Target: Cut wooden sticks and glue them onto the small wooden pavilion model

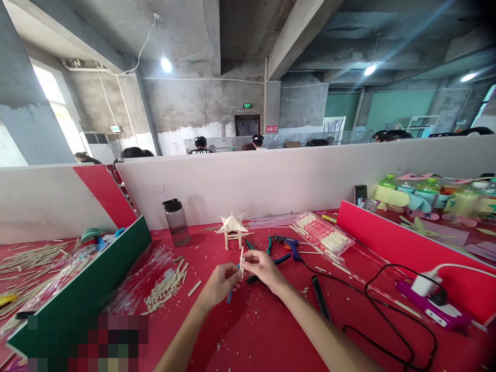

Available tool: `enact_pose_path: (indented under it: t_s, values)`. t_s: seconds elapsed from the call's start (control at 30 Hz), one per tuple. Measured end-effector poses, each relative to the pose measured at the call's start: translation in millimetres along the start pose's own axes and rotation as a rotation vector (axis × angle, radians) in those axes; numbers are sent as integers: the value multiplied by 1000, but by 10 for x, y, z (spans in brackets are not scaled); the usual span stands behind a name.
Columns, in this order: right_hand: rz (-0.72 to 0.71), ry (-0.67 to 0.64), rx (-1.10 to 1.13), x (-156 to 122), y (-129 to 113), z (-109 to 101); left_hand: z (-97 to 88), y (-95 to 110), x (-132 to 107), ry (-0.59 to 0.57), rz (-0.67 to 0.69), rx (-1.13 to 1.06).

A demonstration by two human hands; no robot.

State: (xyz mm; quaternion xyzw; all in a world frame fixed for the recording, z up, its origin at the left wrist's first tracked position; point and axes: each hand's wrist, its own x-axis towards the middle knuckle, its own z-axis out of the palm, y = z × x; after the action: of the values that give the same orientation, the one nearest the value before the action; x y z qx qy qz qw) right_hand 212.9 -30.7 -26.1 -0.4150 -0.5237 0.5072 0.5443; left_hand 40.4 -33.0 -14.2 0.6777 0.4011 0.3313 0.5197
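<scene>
Both hands meet over the red table [248, 330]. My left hand [219, 283] is closed in a pinch on a thin wooden stick [242, 261] held upright. My right hand [262, 267] pinches the same stick from the other side. A blue-handled tool [230, 296] lies under my left hand; whether the hand holds it I cannot tell. Just beyond the hands stands a small pavilion model [232, 228] made of sticks.
A dark bottle [176, 222] stands at the back. Blue glue gun [287, 243], pliers and packs of sticks [321, 235] lie right of the model. Cut sticks [166, 287] lie left. A black cable [387, 305] runs to a power strip [430, 305]. Dividers on both sides.
</scene>
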Motion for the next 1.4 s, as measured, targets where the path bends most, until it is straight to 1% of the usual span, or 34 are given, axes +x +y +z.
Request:
enact_pose_path:
  t_s: [0.3,0.43,0.6,0.73,0.83,0.97,1.03,1.17,1.27,1.4]
  values:
    - [17,-4,-21,12,22,-12,-1,22,-14,-6,-6,13]
    - [28,-12,-9,9,23,-11,-11,9,-8,-8,13,28]
    - [81,-87,-2,-29,-25,2,-40,-3,3,-8,69,69]
    - [33,-123,-87,-35,-32,10,-38,7,-5,-7,89,71]
    - [3,-106,-88,-21,-7,12,-23,-3,-3,-18,91,68]
    - [30,-85,-29,-14,-11,-1,-36,-22,3,-39,91,79]
    - [65,-81,23,-16,-41,-17,-61,-3,-9,-31,149,111]
    - [120,-52,120,-22,-108,-48,-110,72,-57,31,335,226]
    - [149,-42,179,-26,-122,-49,-119,83,-69,65,395,321]
    - [154,-46,233,-25,-108,-31,-117,20,-41,110,463,389]
